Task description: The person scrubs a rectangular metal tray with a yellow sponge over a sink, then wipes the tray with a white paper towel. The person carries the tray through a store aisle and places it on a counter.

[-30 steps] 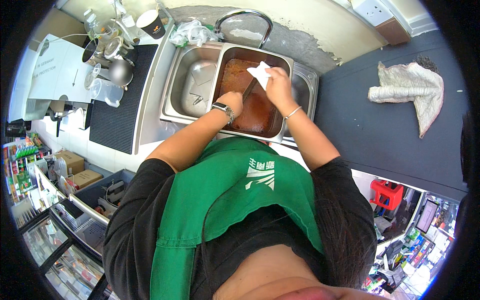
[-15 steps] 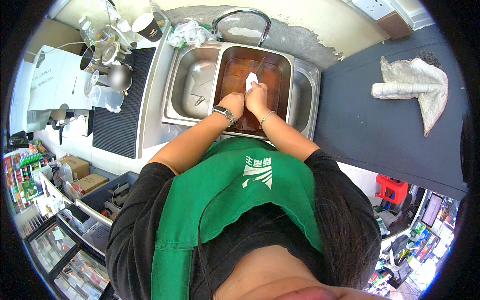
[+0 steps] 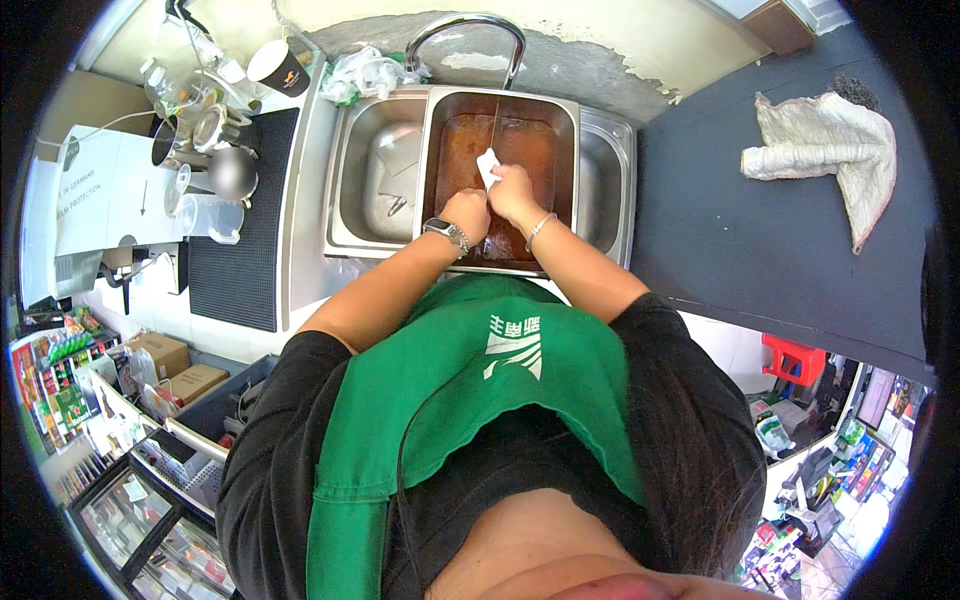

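My two hands are close together over a deep metal pan [image 3: 567, 130] with a reddish-brown, shiny content. My right hand [image 3: 512, 193] is closed on a white cloth or folded tissue [image 3: 488, 164], pressed around a long thin knife [image 3: 498, 122]. The knife's blade sticks out beyond the cloth, pointing toward the pan's far wall. My left hand [image 3: 466, 214], closed just below and left of the right one, seems to grip the knife's handle, which its fingers hide.
The pan rests over a steel sink [image 3: 345, 170]; a curved tap [image 3: 520, 50] rises behind. Left, a black ribbed mat [image 3: 235, 280] lies near jugs and a paper cup [image 3: 280, 68]. A crumpled plastic bag [image 3: 362, 74] sits by the wall. Right, a whitish rag [image 3: 830, 155] lies on the dark counter [image 3: 720, 240].
The knife has swung from leaning right to pointing nearly straight away from me. My right hand and the white cloth have shifted slightly left and nearer. My left hand stays about where it was.
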`<state>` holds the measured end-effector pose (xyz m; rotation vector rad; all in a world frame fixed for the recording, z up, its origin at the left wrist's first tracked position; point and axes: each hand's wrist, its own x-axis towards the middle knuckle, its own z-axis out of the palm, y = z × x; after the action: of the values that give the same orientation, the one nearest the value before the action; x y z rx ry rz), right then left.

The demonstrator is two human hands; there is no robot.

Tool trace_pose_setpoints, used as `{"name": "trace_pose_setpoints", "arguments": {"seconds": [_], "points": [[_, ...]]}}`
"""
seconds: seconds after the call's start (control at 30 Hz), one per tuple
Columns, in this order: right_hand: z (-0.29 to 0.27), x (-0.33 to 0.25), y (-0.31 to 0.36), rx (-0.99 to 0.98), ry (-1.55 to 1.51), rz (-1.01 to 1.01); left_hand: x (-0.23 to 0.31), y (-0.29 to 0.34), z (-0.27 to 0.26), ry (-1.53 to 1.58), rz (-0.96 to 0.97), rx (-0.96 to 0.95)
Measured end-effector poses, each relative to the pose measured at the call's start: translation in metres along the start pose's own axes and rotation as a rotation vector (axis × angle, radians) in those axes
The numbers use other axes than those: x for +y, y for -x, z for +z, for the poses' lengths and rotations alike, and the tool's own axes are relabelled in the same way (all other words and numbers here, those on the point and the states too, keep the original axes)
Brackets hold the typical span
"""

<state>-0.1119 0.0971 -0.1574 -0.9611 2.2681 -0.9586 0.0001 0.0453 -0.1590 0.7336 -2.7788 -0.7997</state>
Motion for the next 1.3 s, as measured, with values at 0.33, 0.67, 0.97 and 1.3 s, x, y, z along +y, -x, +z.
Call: {"name": "trace_pose_setpoints", "arguments": {"seconds": [0.33, 0.67, 0.97, 1.3], "points": [[-0.007, 0.002, 0.029, -0.293, 0.042, 0.043, 0.005, 0.006, 0.002, 0.038, -0.146, 0.007], [0.015, 0.025, -0.030, -0.146, -0.003, -0.011, 0.008, 0.002, -0.003, -0.002, -0.059, -0.013], [0.009, 0.025, 0.013, -0.289, -0.086, 0.159, 0.008, 0.001, -0.003, -0.034, -0.050, -0.047], [0.006, 0.014, 0.004, -0.337, -0.066, 0.062, -0.004, 0.004, 0.003, -0.076, -0.079, -0.091]]}}
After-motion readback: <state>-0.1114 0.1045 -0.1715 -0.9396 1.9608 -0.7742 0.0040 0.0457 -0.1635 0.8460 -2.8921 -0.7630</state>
